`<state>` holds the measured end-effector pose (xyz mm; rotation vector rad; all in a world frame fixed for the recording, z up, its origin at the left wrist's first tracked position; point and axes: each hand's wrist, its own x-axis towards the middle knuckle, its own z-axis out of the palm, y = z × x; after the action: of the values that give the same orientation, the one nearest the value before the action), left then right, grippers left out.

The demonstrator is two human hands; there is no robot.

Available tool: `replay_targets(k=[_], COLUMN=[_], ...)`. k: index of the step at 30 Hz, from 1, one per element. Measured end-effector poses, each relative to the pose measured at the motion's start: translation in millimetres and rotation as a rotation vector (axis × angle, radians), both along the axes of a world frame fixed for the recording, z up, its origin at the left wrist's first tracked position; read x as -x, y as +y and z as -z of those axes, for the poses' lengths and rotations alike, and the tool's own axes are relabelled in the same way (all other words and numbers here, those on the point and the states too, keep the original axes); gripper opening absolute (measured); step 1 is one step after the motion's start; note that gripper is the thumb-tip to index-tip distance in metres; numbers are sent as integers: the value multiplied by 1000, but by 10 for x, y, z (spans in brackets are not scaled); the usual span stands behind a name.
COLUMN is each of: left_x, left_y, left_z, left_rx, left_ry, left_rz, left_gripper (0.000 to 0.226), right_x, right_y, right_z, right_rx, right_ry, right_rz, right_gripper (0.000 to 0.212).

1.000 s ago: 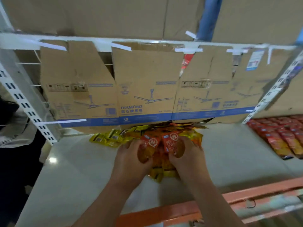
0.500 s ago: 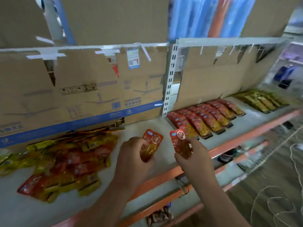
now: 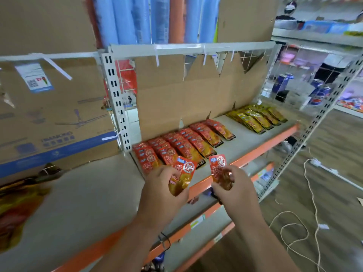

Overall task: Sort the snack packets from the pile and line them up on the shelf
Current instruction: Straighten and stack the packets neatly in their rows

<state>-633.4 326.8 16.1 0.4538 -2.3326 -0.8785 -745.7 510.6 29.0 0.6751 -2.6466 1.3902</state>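
Shop shelving fills the view: a grey shelf [image 3: 253, 138] with an orange front edge [image 3: 261, 148], backed by cardboard [image 3: 188, 99] and held by white slotted uprights [image 3: 115, 99].

At 6 o'clock, low over the shelf's front edge, the left hand [image 3: 163, 191] has its grip closed around a red packet [image 3: 182, 177], fingers wrapped over the lower half, the printed top standing clear. Just beside it toward 3 o'clock, the right hand [image 3: 235, 191] pinches a second red packet [image 3: 219, 169] by its lower end between thumb and fingertips; the top again points up. The two packets are near each other but apart.

Directly beyond the hands, toward 12 o'clock, rows of red packets [image 3: 176, 148] lie flat and overlapping on the shelf, running from the left upright toward 2 o'clock. Farther along, near 2 o'clock, rows of yellow packets [image 3: 255, 118] lie the same way, with a bare strip of shelf between the two groups.

At 9 o'clock, on the neighbouring shelf section, the pile [image 3: 17, 205] of mixed red and yellow packets is blurred at the frame edge, well apart from the hands.

At 4 o'clock white cords [image 3: 312, 209] trail over the floor [image 3: 334, 154].
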Motion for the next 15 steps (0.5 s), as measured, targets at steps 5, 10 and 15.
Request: replay_targets(k=[5, 10, 15], left_x=[574, 1247, 1828], left_y=[-9, -120, -280], left_z=[54, 178, 205], left_rx=[32, -20, -1], left_ry=[-23, -19, -46], left_rz=[-9, 7, 31], left_gripper=[38, 39, 41], right_x=[531, 1165, 1713], right_y=[39, -44, -157], right_z=[63, 96, 62], right_rx=[-26, -53, -137], right_ry=[-18, 12, -15], right_rz=[10, 25, 44], right_gripper=[45, 43, 45])
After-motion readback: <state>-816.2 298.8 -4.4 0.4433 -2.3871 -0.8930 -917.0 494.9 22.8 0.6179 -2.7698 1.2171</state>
